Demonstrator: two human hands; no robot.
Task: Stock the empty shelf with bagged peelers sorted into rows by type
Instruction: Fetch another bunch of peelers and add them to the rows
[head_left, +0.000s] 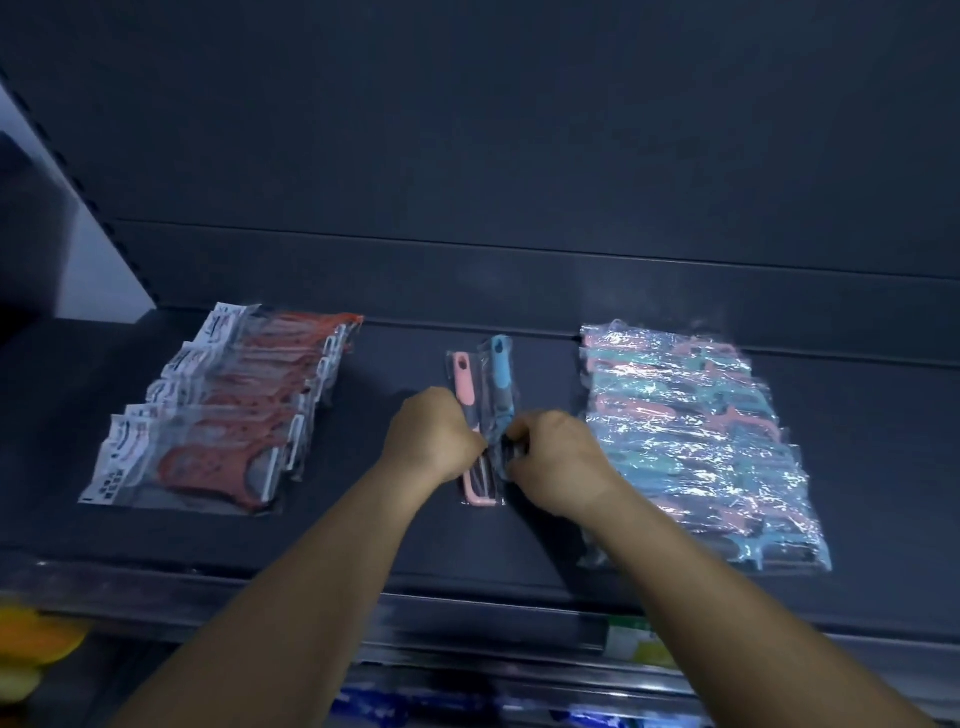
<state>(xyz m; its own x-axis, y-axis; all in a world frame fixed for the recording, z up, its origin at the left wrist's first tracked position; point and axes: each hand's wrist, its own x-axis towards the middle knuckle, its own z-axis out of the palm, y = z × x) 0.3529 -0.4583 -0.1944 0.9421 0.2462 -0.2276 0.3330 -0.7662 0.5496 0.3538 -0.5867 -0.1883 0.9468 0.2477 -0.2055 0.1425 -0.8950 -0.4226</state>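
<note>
Head view, peelers: pink peeler (464, 387) and blue peeler (500, 374) lie lengthwise, handles pointing away from me.
Hands: my left hand (431, 434) and right hand (558, 460) both pinch their bags.

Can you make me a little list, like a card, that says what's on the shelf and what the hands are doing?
place: dark shelf
left row: red peelers in clear bags, overlapping front to back
right row: pink and blue peelers in shiny bags, overlapping
middle: pink peeler bag and blue peeler bag, side by side
left hand: fingers curled on the pink peeler bag
right hand: fingers curled on the blue peeler bag
middle row: only just begun
below the shelf: blurry goods, cannot tell what
</note>
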